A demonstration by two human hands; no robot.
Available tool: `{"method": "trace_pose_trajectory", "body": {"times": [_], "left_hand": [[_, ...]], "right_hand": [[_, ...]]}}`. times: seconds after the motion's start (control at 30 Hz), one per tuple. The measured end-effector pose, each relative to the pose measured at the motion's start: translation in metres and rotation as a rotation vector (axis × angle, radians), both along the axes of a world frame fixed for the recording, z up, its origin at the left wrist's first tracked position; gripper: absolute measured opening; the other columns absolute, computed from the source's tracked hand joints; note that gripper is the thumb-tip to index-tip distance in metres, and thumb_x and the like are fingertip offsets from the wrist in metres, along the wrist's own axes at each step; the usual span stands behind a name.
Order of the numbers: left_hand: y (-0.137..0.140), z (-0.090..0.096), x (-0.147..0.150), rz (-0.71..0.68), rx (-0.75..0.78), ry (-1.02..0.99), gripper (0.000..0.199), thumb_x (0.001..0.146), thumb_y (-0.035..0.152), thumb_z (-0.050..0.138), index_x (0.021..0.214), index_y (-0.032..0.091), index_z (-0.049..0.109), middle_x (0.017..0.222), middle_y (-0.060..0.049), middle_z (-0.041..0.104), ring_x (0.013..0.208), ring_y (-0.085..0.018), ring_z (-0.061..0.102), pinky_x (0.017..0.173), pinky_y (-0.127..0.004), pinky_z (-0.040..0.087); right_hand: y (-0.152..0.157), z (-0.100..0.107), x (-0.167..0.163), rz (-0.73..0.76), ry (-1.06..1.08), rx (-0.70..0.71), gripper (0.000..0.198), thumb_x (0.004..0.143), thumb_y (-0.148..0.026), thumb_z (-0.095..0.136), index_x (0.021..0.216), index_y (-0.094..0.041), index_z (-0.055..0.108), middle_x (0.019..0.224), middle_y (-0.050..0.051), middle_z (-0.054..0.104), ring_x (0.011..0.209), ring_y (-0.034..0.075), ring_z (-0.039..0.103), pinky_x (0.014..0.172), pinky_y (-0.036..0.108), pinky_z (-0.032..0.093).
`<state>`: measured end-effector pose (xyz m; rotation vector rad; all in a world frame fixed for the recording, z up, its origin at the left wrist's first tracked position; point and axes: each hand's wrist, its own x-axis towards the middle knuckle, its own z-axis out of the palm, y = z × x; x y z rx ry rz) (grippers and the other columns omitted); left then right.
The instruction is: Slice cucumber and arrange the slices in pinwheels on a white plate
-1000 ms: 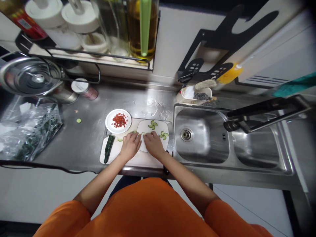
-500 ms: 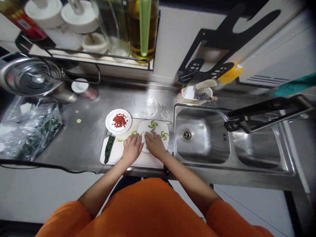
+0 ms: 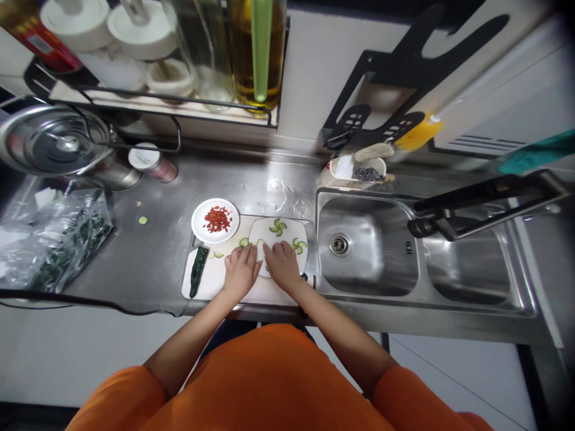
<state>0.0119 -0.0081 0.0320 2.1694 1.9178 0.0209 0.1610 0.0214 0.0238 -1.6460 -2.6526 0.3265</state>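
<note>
A white square plate (image 3: 290, 228) rests on the cutting board (image 3: 215, 281), carrying several thin cucumber slices (image 3: 278, 227) fanned into small pinwheels. My right hand (image 3: 283, 265) is over the plate's front middle, fingers bent and thumb apart; it partly covers slices there. At the plate's left edge is my left hand (image 3: 240, 269), its fingers forward over the board and its thumb apart. Whether a slice lies under either set of fingertips is hidden. A dark green cucumber piece (image 3: 198, 272) lies at the board's left end, with loose slices (image 3: 217, 254) nearby.
Behind the board stands a white plate of red goji berries (image 3: 196, 226). A double sink (image 3: 368, 269) with a black faucet (image 3: 471, 206) is on the right. Leftward are a plastic bag of greens (image 3: 67, 245), a small jar (image 3: 155, 163) and a steel pot (image 3: 58, 143). A condiment rack (image 3: 179, 105) hangs above.
My right hand has drawn slightly back toward me and its fingers have bent more. My left hand stays nearly where it was. The slices look unmoved.
</note>
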Motion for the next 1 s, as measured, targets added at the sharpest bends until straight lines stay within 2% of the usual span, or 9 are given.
{"method": "trace_pose_trajectory", "body": {"times": [0.4,0.63,0.8,0.9,1.0], "left_hand": [[0.000,0.001,-0.001,0.005,0.047,-0.045,0.046,0.089,0.037,0.045,0.132,0.019,0.050,0.135,-0.014,0.047,0.112,-0.033,0.041,0.084,-0.045,0.037],[0.005,0.004,-0.033,0.194,0.170,-0.080,0.038,0.089,0.027,0.045,0.124,0.020,0.057,0.124,-0.014,0.056,0.106,-0.030,0.046,0.085,-0.042,0.036],[0.012,0.000,-0.045,0.186,0.141,-0.094,0.034,0.091,0.027,0.041,0.117,0.020,0.062,0.111,-0.012,0.062,0.099,-0.026,0.052,0.084,-0.038,0.038],[0.018,-0.004,-0.037,0.178,0.106,-0.123,0.037,0.093,0.028,0.037,0.121,0.017,0.058,0.110,-0.012,0.062,0.096,-0.023,0.056,0.084,-0.034,0.041],[0.024,-0.008,-0.027,0.246,0.043,-0.077,0.039,0.093,0.030,0.037,0.125,0.016,0.054,0.111,-0.013,0.060,0.092,-0.022,0.058,0.076,-0.031,0.044]], "right_hand": [[0.003,0.004,0.001,0.001,0.011,0.013,0.040,0.088,-0.019,0.046,0.128,-0.020,0.050,0.104,0.013,0.051,0.109,0.030,0.034,0.082,0.040,0.033],[0.005,0.010,0.001,-0.042,0.055,0.009,0.033,0.090,-0.023,0.046,0.121,-0.020,0.056,0.100,0.012,0.052,0.104,0.028,0.036,0.081,0.038,0.033],[-0.003,0.013,0.002,-0.078,0.082,0.012,0.030,0.090,-0.025,0.047,0.117,-0.020,0.059,0.100,0.011,0.053,0.105,0.028,0.035,0.079,0.037,0.033],[-0.008,0.014,0.002,-0.099,0.077,-0.011,0.028,0.090,-0.026,0.047,0.113,-0.020,0.061,0.099,0.011,0.053,0.104,0.028,0.035,0.077,0.037,0.033],[-0.012,0.014,0.002,-0.112,0.075,-0.022,0.027,0.090,-0.026,0.046,0.112,-0.020,0.062,0.100,0.012,0.053,0.105,0.029,0.035,0.077,0.037,0.034]]}}
